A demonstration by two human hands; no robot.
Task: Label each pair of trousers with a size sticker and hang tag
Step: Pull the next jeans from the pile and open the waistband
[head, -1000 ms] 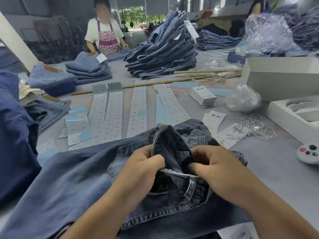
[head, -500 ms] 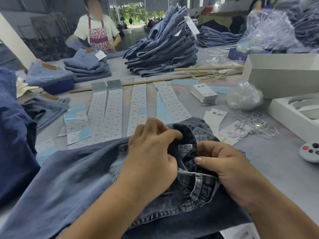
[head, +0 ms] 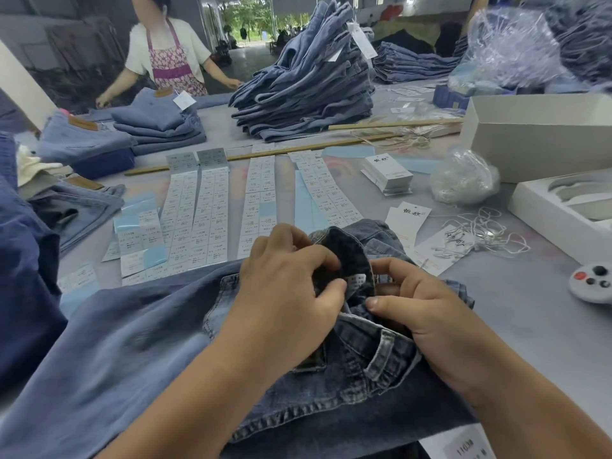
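A pair of jeans [head: 139, 352] lies across the table [head: 516, 313] at 6 o'clock. The left hand [head: 284, 293] pinches the folded-back waistband [head: 344, 256] at centre. The right hand [head: 430, 313] grips the waistband at 4 o'clock. A small white label [head: 356, 282] shows between them. Sticker sheets [head: 212, 210] lie at 11 o'clock, hang tags [head: 405, 220] at 2 o'clock.

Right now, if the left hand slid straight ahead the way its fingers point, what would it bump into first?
Probably the right hand: the left hand points rightward across the folded waistband of the jeans both hands pinch. Depth is unclear.
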